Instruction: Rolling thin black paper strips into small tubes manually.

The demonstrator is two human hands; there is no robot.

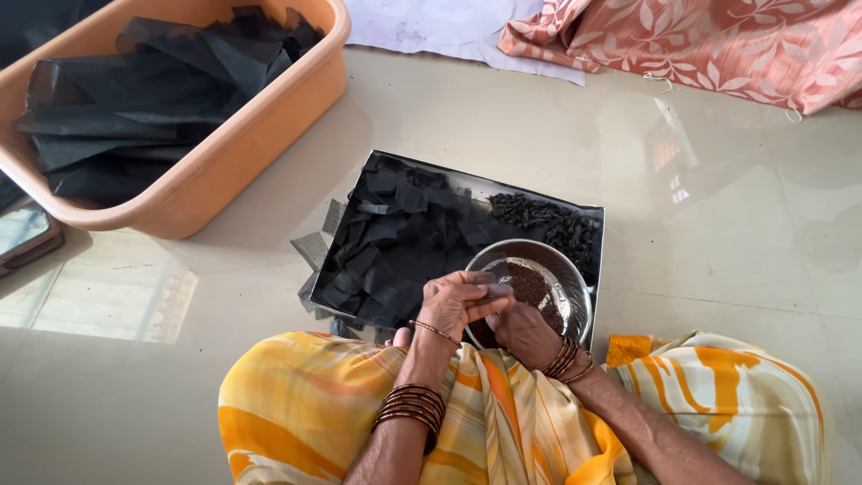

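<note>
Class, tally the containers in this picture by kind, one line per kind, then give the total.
Orange plastic tub: 1
Flat metal tray: 1
Round steel bowl: 1
Total: 3

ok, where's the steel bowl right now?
Head view, lower centre: the steel bowl sits on the right part of the metal tray, right of the black cut pieces, just beyond both hands.
</note>
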